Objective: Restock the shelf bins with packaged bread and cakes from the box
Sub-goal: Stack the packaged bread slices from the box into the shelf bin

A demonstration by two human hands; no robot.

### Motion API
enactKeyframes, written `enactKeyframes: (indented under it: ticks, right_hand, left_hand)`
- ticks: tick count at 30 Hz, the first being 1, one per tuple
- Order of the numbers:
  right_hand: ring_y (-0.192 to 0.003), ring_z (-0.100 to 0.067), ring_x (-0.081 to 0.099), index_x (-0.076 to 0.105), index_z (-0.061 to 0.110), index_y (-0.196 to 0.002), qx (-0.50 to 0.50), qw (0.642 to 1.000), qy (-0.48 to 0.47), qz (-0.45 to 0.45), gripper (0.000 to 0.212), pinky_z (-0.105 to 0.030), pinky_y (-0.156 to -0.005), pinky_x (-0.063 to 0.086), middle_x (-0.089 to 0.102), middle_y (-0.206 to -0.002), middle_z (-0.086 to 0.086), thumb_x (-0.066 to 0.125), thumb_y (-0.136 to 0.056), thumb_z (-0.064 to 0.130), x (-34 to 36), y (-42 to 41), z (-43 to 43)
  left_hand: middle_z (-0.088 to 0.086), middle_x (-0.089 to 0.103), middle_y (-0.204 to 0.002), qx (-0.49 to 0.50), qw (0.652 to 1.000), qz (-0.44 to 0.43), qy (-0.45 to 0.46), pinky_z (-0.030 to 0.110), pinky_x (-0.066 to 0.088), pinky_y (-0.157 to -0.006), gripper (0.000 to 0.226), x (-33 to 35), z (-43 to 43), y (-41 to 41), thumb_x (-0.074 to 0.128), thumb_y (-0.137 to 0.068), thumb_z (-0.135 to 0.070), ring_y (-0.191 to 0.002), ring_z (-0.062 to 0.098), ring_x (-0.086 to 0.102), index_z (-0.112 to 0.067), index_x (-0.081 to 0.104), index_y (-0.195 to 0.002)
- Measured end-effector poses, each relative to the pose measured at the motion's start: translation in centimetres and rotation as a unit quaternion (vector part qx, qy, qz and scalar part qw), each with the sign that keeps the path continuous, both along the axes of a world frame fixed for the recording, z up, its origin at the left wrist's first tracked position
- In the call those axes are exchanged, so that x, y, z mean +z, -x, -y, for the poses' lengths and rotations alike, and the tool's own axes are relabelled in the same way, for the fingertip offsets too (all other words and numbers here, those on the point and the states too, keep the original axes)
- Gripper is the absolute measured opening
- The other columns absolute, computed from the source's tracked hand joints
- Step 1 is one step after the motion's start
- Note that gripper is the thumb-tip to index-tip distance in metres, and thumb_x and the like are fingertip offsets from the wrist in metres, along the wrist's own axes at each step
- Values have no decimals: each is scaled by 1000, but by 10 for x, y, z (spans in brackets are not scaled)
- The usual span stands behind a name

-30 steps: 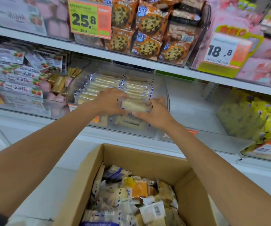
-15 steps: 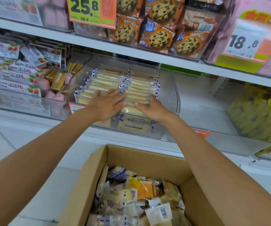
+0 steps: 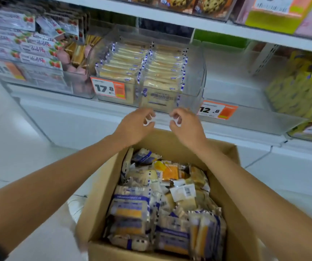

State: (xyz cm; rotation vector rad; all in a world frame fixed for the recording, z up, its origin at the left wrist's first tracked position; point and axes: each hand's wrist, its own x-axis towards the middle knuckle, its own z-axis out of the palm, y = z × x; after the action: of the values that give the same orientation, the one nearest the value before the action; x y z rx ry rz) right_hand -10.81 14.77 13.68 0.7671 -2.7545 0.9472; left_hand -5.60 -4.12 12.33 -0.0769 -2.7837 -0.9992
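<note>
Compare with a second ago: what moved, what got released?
Both hands let go of the pack they were pressing into the clear bin and pulled back toward the box; left hand and right hand now hover empty, fingers curled. Bin rows, price tags and box contents look unchanged.

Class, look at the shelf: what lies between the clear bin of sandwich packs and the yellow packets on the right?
Head view: bare white shelf, fronted by a 12.8 price tag.

box (image 3: 102, 187): open, full of packets | bin (image 3: 198, 72): two packed rows
</note>
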Motion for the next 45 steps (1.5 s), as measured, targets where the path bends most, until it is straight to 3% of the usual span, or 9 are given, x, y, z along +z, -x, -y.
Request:
enactKeyframes:
  ticks: [5,12,18,23,27,32,36,40,45]
  right_hand:
    - [-98,-14,60,66,21,-113,-32,966,-120,226,22,-32,-89,51,61,-116,1,60,-92,21,-102,-40,-64]
    - [-96,-10,55,61,21,-124,-65,927,-150,337,30,-25,-75,43,61,-125,2,57,-94,22,-182,-62,-123]
    - [-93,-10,53,60,18,-123,-62,925,-114,356,28,-23,-72,41,58,-116,4,58,-95,20,-181,-66,-111]
    - [-104,-8,59,58,20,-127,-30,887,95,451,46,-20,-77,47,62,-117,7,69,-88,40,-145,-69,-86]
    - [-103,-13,67,52,19,-131,-32,833,180,522,55,-34,-89,54,67,-117,2,74,-83,36,-120,-62,-72]
    - [-101,-32,69,68,4,-107,-156,803,253,516,33,-37,-76,60,70,-110,-20,72,-87,29,-94,-47,-66]
    - [-107,-30,65,62,-1,-115,-126,713,369,583,40,-34,-86,55,66,-116,-21,47,-102,34,-70,-36,-65]
    - [-120,-20,53,56,15,-129,-154,836,245,467,43,-35,-90,42,60,-126,-1,62,-92,37,-66,-31,-68]
    - [-103,-24,68,61,10,-120,-113,806,284,508,28,-42,-93,54,71,-112,-8,64,-93,18,-71,-40,-76]
  left_hand:
    - [-8,60,-123,7,973,225,-53,25,44,-94,40,-99,-17,-42,64,-94,-33,-114,11,56,-18,57,-130]
    - [-10,56,-125,-117,896,424,-56,20,43,-98,67,-168,-28,-74,83,-73,-39,-119,7,52,-18,59,-132]
    - [-4,64,-80,-87,930,354,-43,32,49,-76,22,-161,-32,-53,84,-76,-28,-78,15,61,-27,63,-78]
    - [-2,69,-85,95,951,231,-181,20,49,-65,16,-124,-43,-30,78,-83,-29,-76,8,62,-14,73,-89]
    - [14,73,-105,228,846,249,-413,41,58,-83,20,-104,-48,-16,74,-86,-35,-88,21,70,-19,69,-96]
    - [-4,35,-152,24,951,221,-214,40,38,-109,67,-80,-53,-32,64,-86,-57,-136,17,40,-35,39,-144]
    - [1,63,-125,-81,893,320,-304,31,56,-91,55,-65,-74,-50,79,-82,-28,-113,17,62,-25,50,-130]
    - [12,68,-123,37,749,364,-552,53,53,-96,38,-69,-64,-48,61,-93,-3,-112,28,67,-12,54,-129]
    - [15,68,-123,24,707,403,-581,51,55,-93,36,-65,-55,-52,59,-94,-8,-113,31,66,-13,55,-129]
